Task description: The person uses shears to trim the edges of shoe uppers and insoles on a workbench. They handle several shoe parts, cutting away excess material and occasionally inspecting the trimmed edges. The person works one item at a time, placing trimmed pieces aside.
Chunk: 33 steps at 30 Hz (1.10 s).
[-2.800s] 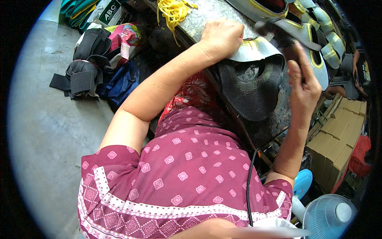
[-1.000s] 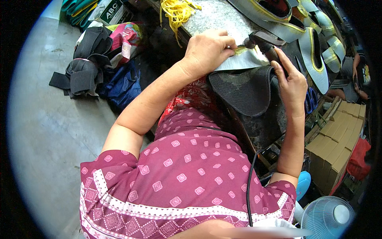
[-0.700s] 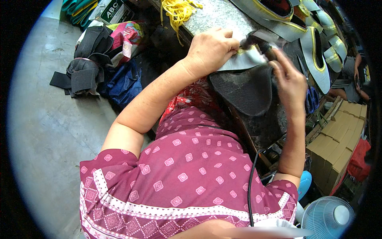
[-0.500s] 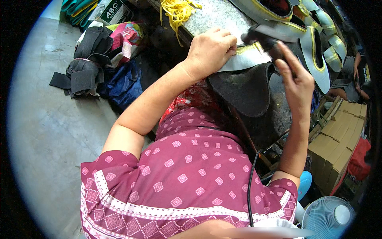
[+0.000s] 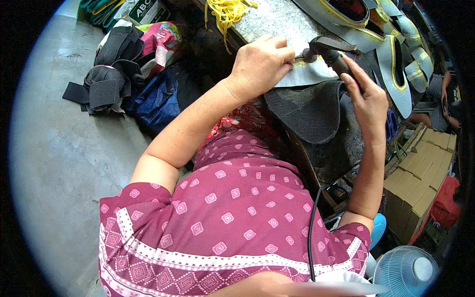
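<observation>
My left hand [image 5: 261, 63] presses a grey shoe upper piece with a yellow edge [image 5: 309, 74] flat on the grey speckled worktop [image 5: 269, 20]. My right hand [image 5: 367, 101] grips a dark hammer [image 5: 330, 51]; its head rests on the piece just right of my left fingers. A dark felt-like pad [image 5: 309, 109] hangs over the table edge under the piece.
Several grey and yellow shoe uppers [image 5: 396, 64] lie in a row at the far right. Yellow cord [image 5: 228, 11] lies at the table's back. Black straps and bags [image 5: 111, 74] sit on the concrete floor, left. Cardboard boxes [image 5: 420, 173] and a fan [image 5: 408, 272] stand at lower right.
My right hand brought the hammer from raised at the right down to the piece, with small lifts and drops between frames. My left hand stayed pressing the piece.
</observation>
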Each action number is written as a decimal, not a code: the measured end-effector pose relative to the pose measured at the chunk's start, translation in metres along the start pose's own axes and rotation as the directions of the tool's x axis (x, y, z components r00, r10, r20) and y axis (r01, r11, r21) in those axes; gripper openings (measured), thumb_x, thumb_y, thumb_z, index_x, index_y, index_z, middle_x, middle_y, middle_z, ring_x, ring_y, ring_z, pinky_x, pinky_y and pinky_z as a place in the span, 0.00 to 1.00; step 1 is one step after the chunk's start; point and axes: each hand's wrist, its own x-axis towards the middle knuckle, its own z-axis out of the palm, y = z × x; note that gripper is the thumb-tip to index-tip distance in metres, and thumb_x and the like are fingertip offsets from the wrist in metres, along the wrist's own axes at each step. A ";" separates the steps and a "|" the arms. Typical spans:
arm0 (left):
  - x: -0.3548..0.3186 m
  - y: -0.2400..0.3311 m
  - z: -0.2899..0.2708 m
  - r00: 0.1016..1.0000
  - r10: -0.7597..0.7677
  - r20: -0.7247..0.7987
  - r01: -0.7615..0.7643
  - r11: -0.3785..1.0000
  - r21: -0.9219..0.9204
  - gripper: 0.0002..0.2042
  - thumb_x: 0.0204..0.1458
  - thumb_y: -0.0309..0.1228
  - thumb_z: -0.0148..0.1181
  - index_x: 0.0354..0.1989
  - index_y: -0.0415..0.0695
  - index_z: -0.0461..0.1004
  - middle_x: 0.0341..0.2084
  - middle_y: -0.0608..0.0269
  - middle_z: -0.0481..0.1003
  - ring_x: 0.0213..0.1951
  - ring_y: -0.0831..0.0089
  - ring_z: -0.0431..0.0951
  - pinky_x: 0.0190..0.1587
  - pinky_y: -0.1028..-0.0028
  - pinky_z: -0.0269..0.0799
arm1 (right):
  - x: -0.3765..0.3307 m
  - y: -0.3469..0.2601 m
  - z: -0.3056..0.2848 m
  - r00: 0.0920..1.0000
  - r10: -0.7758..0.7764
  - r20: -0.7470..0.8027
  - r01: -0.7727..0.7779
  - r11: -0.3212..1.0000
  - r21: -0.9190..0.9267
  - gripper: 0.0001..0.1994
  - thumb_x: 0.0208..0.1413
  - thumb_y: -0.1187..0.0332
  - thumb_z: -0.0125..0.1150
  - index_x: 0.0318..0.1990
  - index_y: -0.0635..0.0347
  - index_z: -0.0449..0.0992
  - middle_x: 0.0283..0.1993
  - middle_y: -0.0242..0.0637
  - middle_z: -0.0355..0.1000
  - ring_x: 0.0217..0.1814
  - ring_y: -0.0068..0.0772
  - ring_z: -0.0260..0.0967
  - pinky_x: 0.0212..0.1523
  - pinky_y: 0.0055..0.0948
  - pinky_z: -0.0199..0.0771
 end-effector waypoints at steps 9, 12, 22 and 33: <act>-0.002 0.000 0.004 1.000 0.018 0.021 -0.018 1.000 -0.007 0.05 0.46 0.32 0.67 0.29 0.50 0.76 0.31 0.67 0.73 0.39 0.64 0.76 0.39 0.65 0.76 | 0.005 -0.019 0.004 0.993 -0.007 0.114 0.022 0.992 -0.128 0.18 0.62 0.55 0.62 0.59 0.36 0.77 0.48 0.41 0.80 0.44 0.42 0.81 0.42 0.38 0.79; -0.002 0.000 0.004 1.000 0.021 -0.004 -0.021 1.000 -0.011 0.05 0.46 0.32 0.67 0.29 0.50 0.76 0.31 0.67 0.73 0.39 0.64 0.76 0.39 0.65 0.76 | 0.001 -0.015 0.001 0.997 -0.059 0.056 0.058 0.998 0.013 0.19 0.61 0.52 0.62 0.58 0.36 0.78 0.47 0.43 0.80 0.43 0.45 0.80 0.44 0.36 0.78; -0.002 0.009 -0.001 0.987 -0.159 -0.018 0.160 0.970 0.183 0.08 0.45 0.37 0.70 0.30 0.49 0.79 0.33 0.64 0.76 0.42 0.62 0.77 0.41 0.67 0.78 | 0.005 -0.004 0.010 0.989 0.024 0.144 -0.038 0.995 0.090 0.20 0.62 0.52 0.61 0.61 0.35 0.76 0.46 0.42 0.81 0.44 0.38 0.81 0.44 0.34 0.77; 0.021 0.059 -0.055 0.919 -0.011 0.393 0.393 0.012 -0.919 0.07 0.65 0.30 0.56 0.43 0.39 0.69 0.31 0.76 0.69 0.35 0.89 0.66 0.37 0.84 0.63 | 0.013 -0.027 -0.048 0.978 -0.035 -0.207 0.158 0.772 0.616 0.18 0.62 0.66 0.63 0.57 0.63 0.73 0.45 0.29 0.75 0.42 0.16 0.69 0.42 0.17 0.67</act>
